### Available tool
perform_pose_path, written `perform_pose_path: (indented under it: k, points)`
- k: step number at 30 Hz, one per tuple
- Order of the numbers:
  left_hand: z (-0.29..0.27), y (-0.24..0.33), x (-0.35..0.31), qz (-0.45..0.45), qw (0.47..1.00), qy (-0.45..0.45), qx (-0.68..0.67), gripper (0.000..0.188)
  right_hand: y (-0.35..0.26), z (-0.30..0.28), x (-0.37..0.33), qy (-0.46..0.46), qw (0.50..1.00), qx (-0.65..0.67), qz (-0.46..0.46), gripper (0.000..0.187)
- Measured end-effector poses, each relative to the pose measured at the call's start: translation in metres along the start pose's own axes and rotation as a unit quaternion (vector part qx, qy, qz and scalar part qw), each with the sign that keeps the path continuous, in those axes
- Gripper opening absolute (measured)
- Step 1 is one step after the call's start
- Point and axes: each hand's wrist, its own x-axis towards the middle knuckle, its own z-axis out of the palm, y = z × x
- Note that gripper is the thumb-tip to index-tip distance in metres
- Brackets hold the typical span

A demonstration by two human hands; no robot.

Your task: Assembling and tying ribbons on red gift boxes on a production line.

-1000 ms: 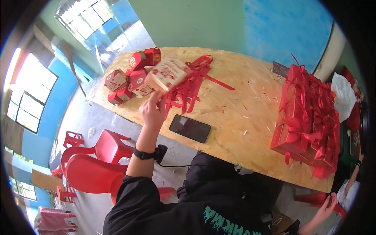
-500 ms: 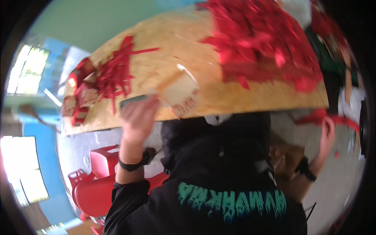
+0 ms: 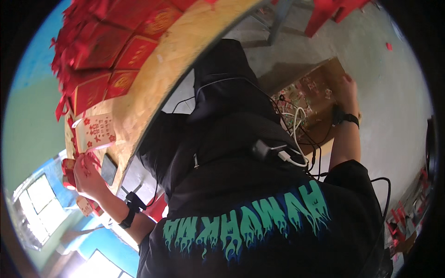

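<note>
At the left, my left hand (image 3: pixel 89 178) reaches over the table's end, its fingers closed together on thin red ribbon (image 3: pixel 92 160) from a small bunch there. A cream-white gift box or bag (image 3: pixel 98 131) with red print stands just beyond these fingers. Beside the hand lies a dark flat phone-like object (image 3: pixel 109 169). On the right, my right hand (image 3: pixel 350 95) grips the upper edge of an open brown cardboard box (image 3: pixel 324 76); its fingertips are partly hidden. Inside the box are many small red-and-white printed pieces (image 3: pixel 308 92).
Red gift boxes with ribbons (image 3: pixel 116 51) cover the far side of the wooden table (image 3: pixel 171 44). Red ribbon rolls (image 3: pixel 68 173) sit near its left end. Black and white cables (image 3: pixel 296 125) and a black adapter (image 3: pixel 263 149) hang before me. A red stool (image 3: pixel 331 16) stands beyond.
The view has swung to the right, bringing the cardboard box into fuller sight. My left hand has shifted from beside the cream-white box to the ribbon; my right hand is now at the cardboard edge.
</note>
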Motion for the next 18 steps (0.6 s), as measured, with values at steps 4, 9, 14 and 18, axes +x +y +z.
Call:
perform_pose_path:
  k: [4, 9, 14, 18]
  points:
    - [0.001, 0.003, 0.005, -0.114, 0.986, -0.116, 0.032, 0.016, 0.146, 0.027, -0.056, -0.115, 0.922, 0.197, 0.314, 0.019]
    - [0.018, -0.025, 0.013, -0.115, 0.981, -0.126, -0.094, 0.019, 0.261, 0.113, -0.118, -0.084, 0.88, 0.166, 0.437, 0.013]
    - [0.041, -0.013, -0.009, -0.189, 0.938, -0.231, -0.18, 0.03, 0.397, 0.086, -0.062, -0.222, 0.963, -0.087, 0.122, 0.017]
    - [-0.065, 0.01, 0.048, -0.186, 0.952, -0.238, 0.041, 0.036, 0.305, 0.232, -0.058, -0.197, 0.96, -0.016, 0.2, 0.029]
